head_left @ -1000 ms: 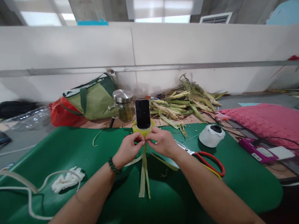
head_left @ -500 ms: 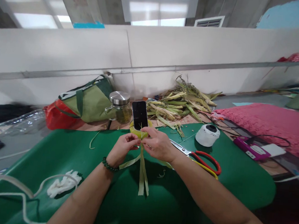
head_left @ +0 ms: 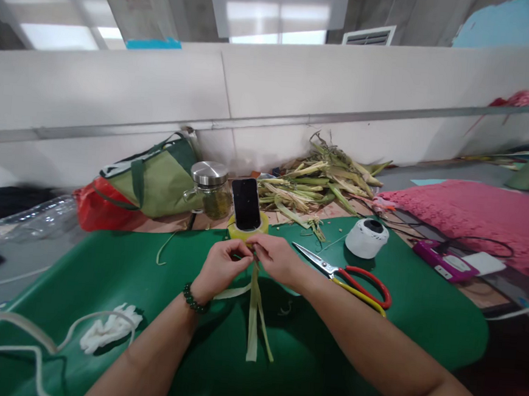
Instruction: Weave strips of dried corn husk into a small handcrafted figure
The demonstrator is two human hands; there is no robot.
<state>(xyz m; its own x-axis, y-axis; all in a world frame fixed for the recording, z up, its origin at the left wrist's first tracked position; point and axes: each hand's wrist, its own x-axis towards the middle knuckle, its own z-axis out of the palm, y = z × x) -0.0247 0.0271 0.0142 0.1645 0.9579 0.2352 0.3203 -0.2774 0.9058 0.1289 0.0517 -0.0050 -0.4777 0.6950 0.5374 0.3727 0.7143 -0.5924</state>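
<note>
Pale green husk strips (head_left: 254, 319) hang down from between my two hands over the green tabletop (head_left: 306, 360). My left hand (head_left: 225, 263), with a green bead bracelet at its wrist, has thumb and fingertips pinched at the top of the strips. Beside it, my right hand (head_left: 278, 259) is closed with its fingertips at the same spot. The fingers hide where the strips join. One strip sticks out to the left beneath my left hand. Just behind the hands, a phone (head_left: 246, 204) leans upright in a yellow holder (head_left: 238, 231).
Red-and-yellow-handled scissors (head_left: 349, 281) lie open right of my hands, near a white spool (head_left: 366, 238). Behind are a husk pile (head_left: 325, 178), a glass jar (head_left: 210, 190) and a green bag (head_left: 156, 180). Crumpled white tissue (head_left: 110, 329) and a white cable (head_left: 41, 357) lie at left.
Both hands have drawn slightly lower and closer together. The hanging strips have shifted a little right and down, their lower ends spread further apart. The right fingers no longer overlap the phone's base.
</note>
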